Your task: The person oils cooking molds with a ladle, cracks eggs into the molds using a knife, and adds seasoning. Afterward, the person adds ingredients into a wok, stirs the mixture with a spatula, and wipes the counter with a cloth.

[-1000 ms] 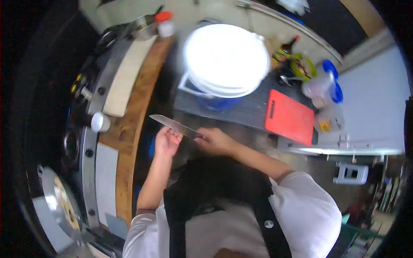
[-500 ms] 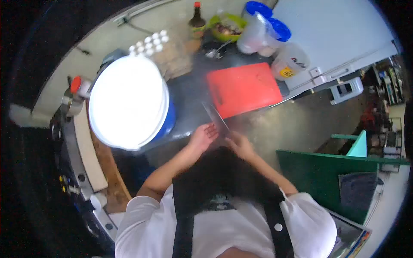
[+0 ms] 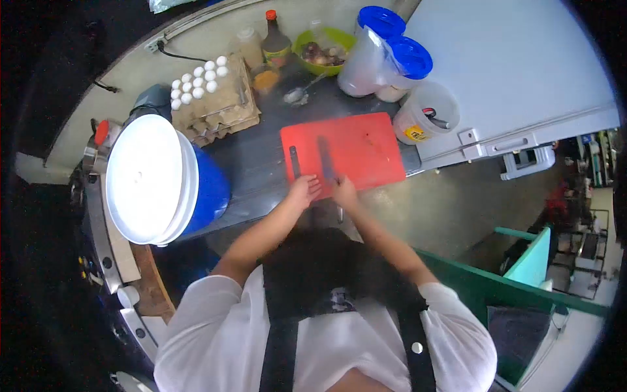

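The head view looks forward and steeply down from above the wearer's white shirt (image 3: 212, 333), which fills the bottom close up; left hand (image 3: 304, 191), right hand (image 3: 344, 192) and bench (image 3: 251, 183) sit mid-frame, the wall (image 3: 225, 36) farther off, edges bowed by the wide lens.

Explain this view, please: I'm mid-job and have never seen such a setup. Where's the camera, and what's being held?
No machine here: these are a person's bare hands, seen by a camera worn on the head, looking forward and down. The right hand holds a knife, its blade over a red cutting board. The left hand, by the board's near edge, holds nothing visible. The dark counter also bears egg cartons, a bottle, a green bowl and a blue bucket.
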